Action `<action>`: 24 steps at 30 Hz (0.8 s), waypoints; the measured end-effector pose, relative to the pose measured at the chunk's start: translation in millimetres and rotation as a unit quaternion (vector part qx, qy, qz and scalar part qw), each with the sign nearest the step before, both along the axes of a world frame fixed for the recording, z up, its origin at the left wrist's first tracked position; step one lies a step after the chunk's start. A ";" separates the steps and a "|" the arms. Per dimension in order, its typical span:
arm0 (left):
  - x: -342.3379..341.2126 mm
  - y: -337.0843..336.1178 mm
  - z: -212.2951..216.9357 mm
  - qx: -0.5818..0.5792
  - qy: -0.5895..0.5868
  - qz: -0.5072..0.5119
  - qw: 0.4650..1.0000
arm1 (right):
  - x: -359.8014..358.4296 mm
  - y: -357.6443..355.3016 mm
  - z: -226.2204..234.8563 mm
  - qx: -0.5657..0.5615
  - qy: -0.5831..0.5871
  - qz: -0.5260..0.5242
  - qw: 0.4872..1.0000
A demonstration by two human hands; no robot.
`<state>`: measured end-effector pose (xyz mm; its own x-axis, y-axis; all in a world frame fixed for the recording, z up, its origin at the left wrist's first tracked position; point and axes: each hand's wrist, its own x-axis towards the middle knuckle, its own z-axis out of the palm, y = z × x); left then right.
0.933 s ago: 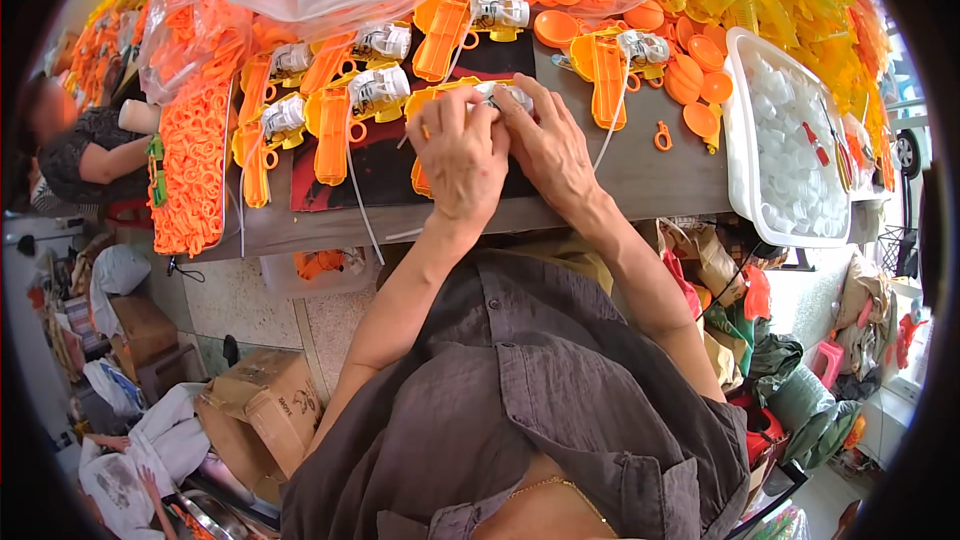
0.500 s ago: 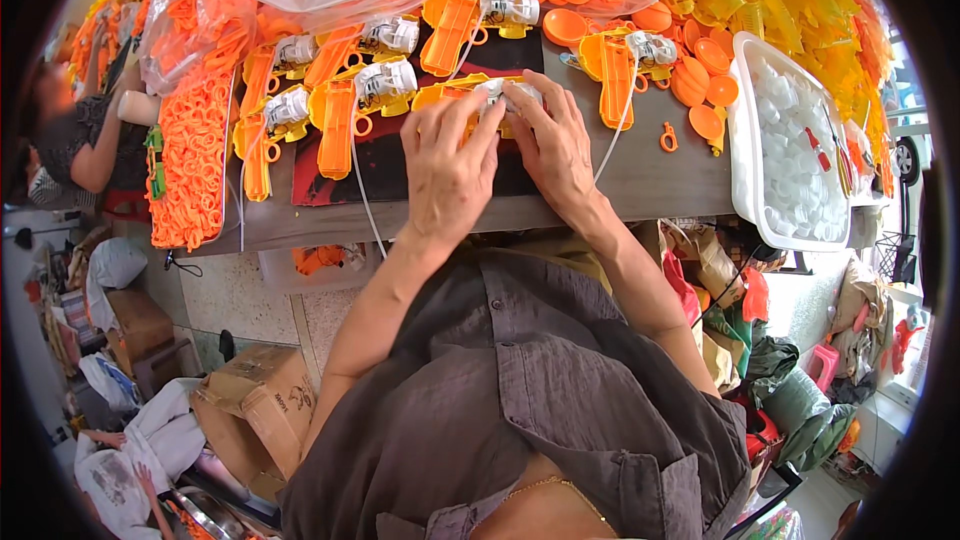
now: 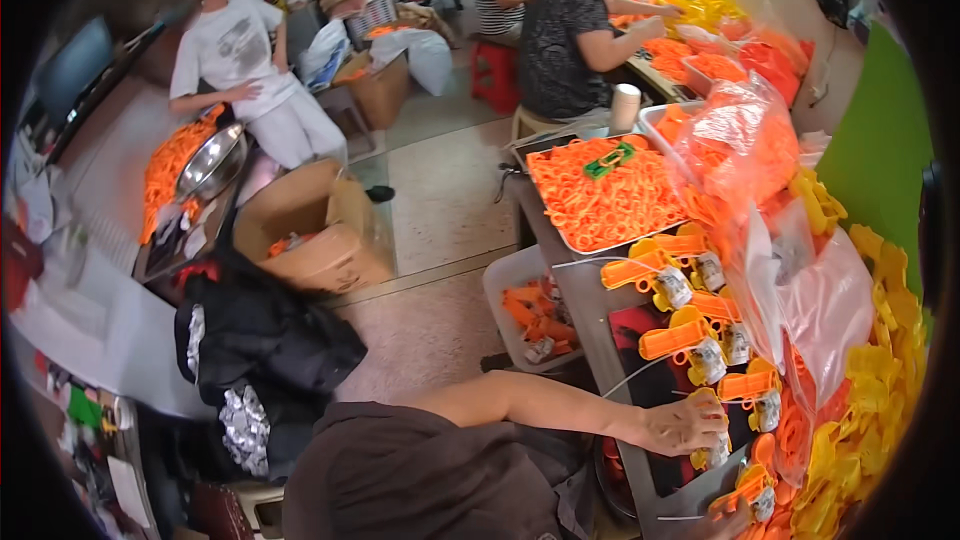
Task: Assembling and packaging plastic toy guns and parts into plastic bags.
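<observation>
My left hand (image 3: 685, 426) reaches across to the table, its fingers curled over an orange-and-yellow toy gun half (image 3: 712, 456) with a white-and-silver part in it. The hand covers most of that piece. At the lower right, my right hand (image 3: 733, 521) shows only in part and blurred, next to another orange toy gun half (image 3: 748, 488); its fingers cannot be made out. Several similar toy gun halves, such as one with an orange grip (image 3: 676, 338), lie in rows beyond my left hand, some with thin pale wires trailing off the table edge.
A tray (image 3: 566, 240) of small orange rings stands farther along the table, with a green tool on it. Plastic bags (image 3: 825, 290) and yellow parts (image 3: 890, 340) crowd the far side. A bin (image 3: 500, 315) and cardboard box (image 3: 340, 255) stand on the floor. Co-workers (image 3: 565, 40) sit beyond; another person (image 3: 235, 50) leans back.
The view has swung far to the left, bringing the room and other people into sight. Both hands were together on one toy gun half; now my right hand is apart, beside another.
</observation>
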<state>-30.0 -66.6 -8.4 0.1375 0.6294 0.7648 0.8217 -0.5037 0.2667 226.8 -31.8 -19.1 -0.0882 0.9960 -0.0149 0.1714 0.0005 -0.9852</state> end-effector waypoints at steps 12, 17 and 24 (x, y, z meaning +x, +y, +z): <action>-0.9 -9.9 16.5 -0.152 -0.043 0.100 0.982 | 88.9 10.2 -15.4 0.166 -0.521 -0.057 0.836; -25.3 -15.9 40.7 -0.093 0.013 0.147 0.985 | 43.5 -0.7 33.3 0.122 -0.342 -0.075 0.929; -39.6 9.1 34.1 -0.112 0.010 0.033 0.993 | -63.4 -42.3 49.6 0.070 -0.091 0.166 0.979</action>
<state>-69.6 -57.5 25.7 0.1040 0.7916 0.6022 0.8570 -0.3785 0.3496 163.4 -74.2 30.5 -0.4163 0.9061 0.0752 0.3109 0.2196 -0.9247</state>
